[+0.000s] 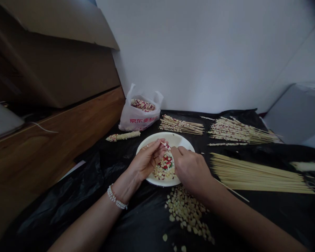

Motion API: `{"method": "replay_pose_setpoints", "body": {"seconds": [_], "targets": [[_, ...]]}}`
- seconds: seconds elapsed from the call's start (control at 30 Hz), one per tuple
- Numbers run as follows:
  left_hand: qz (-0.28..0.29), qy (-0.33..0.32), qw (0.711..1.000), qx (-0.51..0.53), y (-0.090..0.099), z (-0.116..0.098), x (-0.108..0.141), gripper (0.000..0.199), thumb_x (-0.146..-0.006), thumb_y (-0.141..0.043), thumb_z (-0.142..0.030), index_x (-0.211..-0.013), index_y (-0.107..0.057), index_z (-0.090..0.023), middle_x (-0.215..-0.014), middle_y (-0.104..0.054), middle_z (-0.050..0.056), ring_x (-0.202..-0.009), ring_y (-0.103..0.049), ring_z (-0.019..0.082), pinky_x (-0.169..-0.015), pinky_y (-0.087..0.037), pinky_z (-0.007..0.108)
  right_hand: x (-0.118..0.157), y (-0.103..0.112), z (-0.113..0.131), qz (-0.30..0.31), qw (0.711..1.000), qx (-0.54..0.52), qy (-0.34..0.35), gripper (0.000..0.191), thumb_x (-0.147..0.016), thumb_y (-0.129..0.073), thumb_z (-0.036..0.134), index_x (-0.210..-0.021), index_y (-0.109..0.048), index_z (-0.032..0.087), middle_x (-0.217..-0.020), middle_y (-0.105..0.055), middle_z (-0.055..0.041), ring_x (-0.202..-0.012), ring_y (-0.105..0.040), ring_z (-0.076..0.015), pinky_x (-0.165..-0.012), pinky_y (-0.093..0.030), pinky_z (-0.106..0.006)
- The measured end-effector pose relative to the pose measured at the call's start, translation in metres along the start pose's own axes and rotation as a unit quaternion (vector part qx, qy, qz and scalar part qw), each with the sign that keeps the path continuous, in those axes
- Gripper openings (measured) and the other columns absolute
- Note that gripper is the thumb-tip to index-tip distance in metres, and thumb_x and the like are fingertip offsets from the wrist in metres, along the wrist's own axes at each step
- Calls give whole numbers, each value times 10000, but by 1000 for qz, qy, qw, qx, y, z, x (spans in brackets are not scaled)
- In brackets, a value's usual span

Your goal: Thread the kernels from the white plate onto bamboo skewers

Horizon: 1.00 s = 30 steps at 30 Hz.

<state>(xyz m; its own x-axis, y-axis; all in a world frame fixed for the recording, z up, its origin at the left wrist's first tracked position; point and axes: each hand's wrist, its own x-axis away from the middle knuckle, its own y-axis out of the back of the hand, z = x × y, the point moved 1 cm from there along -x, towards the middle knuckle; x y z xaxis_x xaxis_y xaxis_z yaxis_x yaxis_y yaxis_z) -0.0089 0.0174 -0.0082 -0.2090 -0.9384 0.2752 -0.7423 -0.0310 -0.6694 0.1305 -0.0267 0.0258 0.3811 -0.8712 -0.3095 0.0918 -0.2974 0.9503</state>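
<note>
Over a white bowl (pixel 144 146) my left hand (pixel 148 157) pinches the tip of a thin skewer (pixel 166 145) threaded with red and white kernels. My right hand (pixel 190 166) is closed at the skewer's other side, its fingertips mostly hidden behind the hand. Loose pale kernels (pixel 164 174) lie in the bowl over a red and green print. A pile of pale kernels (pixel 186 210) rests on the black sheet in front of the bowl, partly under my right forearm.
Behind the bowl are a plastic bag (pixel 140 113) with corn cobs, a partly stripped cob (pixel 123 136) and threaded skewers (pixel 181 125). More threaded skewers (pixel 233 131) and bare sticks (pixel 257 175) lie at right. A cardboard box (pixel 55 63) stands at left.
</note>
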Motion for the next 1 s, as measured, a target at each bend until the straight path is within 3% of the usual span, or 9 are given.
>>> {"method": "replay_pose_setpoints", "body": {"seconds": [0.1,0.23,0.5,0.83,1.0], "targets": [[17,-1,1000,-24,-2,4,2,112,-822,-626,-103,-899,-707,-91,-814,-725,71,-660,-674,88,-624,-560,145,0,-1,-1,3,1000,-5,0,193,-884,-430,77,-934,-606,138,-835,-666,-82,-690,-653,-175,-500,-303,-267],[-6,0,1000,-22,1,-2,1,135,-829,-620,-120,-931,-706,-96,-810,-725,81,-656,-681,103,-617,-572,169,-3,-1,-5,19,1000,6,-11,191,-879,-434,84,-932,-610,137,-840,-671,-89,-669,-653,-188,-476,-248,-278],[-83,-33,991,102,5,-29,-5,112,-857,-570,-93,-882,-680,-93,-767,-710,66,-614,-670,98,-554,-564,149,-4,13,-12,56,998,20,-22,160,-852,-467,87,-904,-605,148,-820,-682,-83,-651,-649,-202,-468,-191,-284],[-136,-33,980,140,-3,-27,-2,140,-850,-556,-44,-913,-674,-82,-782,-710,75,-642,-681,103,-625,-588,158,-1,10,-7,30,999,24,-16,180,-828,-446,41,-861,-598,133,-811,-680,-94,-654,-648,-183,-478,-237,-276],[-99,-32,990,94,-5,-13,-1,146,-835,-556,-14,-866,-688,-69,-802,-713,84,-666,-684,102,-650,-590,165,0,6,-2,41,999,18,-8,215,-839,-419,28,-892,-604,123,-805,-681,-100,-655,-655,-179,-478,-280,-263]]}}
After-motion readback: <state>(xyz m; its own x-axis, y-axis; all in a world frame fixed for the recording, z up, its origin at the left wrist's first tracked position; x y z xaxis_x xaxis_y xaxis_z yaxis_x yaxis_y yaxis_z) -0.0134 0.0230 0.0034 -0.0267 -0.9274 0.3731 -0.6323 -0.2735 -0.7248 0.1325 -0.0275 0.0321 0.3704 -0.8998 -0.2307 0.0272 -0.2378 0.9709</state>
